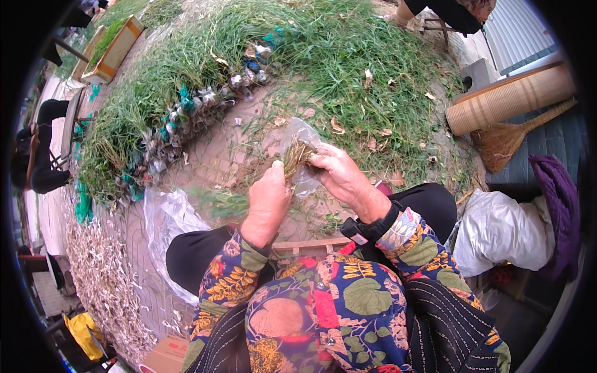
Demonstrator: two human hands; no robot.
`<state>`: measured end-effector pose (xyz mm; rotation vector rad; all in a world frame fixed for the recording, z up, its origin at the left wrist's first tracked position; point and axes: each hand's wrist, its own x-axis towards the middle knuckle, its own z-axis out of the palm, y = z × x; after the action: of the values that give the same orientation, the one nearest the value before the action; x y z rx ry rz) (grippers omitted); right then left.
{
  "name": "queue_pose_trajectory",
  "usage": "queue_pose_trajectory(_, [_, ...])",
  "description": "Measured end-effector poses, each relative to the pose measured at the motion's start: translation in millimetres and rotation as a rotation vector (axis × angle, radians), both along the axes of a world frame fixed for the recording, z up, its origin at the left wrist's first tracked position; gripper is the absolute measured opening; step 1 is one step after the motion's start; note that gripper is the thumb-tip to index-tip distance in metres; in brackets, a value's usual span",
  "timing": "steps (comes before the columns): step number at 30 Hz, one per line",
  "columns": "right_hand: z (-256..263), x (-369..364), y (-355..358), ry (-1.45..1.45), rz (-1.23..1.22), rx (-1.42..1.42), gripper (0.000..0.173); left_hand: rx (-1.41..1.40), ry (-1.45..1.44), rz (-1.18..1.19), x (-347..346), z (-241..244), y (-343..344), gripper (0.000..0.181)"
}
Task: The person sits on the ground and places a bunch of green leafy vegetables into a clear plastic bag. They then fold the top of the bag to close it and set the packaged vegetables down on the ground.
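Observation:
My left hand [269,198] is closed around a small bundle of green plants, near the middle of the view. The bundle's brownish stem and root ends [298,156] point up and away, and its leaves [226,203] trail out to the left below my fist. My right hand [343,175] pinches the root end from the other side. A clear plastic bag [301,128] lies against the roots and also shows under my right fingers. Whether those fingers grip the film too is partly hidden. Loose soil [249,172] is scattered on the paving beyond my left hand.
Plants with bagged roots [172,119] stand in a curved row ahead. Loose cut greens [364,93] heap beyond. A clear plastic sheet [170,219] and drying pale pieces [100,275] lie left. A rolled mat [508,100], broom [499,144] and white sack [501,233] are right. People sit nearby.

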<state>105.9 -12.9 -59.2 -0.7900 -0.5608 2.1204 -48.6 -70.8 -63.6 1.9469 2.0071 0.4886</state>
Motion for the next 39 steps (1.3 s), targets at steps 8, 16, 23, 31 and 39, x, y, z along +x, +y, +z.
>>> queue_pose_trajectory(8, [19.7,1.3,-0.6,0.04,0.182,0.113,0.036,0.006,0.008,0.0,-0.5,6.6,0.1,0.022])
queue_pose_trajectory(16, [6.3,0.6,-0.3,-0.157,0.261,0.204,0.036,0.005,0.106,-0.071,0.1,12.3,-9.6,0.018])
queue_pose_trajectory(23, [24.4,9.4,-3.6,-0.094,0.212,0.198,0.048,-0.028,0.106,-0.138,6.0,7.2,-1.9,0.024])
queue_pose_trajectory(31, [14.5,2.2,-8.8,-0.069,0.184,0.135,0.039,-0.194,0.074,-0.128,6.5,22.7,-10.3,0.026])
queue_pose_trajectory(39, [17.7,4.6,-9.6,-0.064,0.122,0.115,0.037,-0.056,-0.165,-0.072,16.5,36.7,-9.5,0.023])
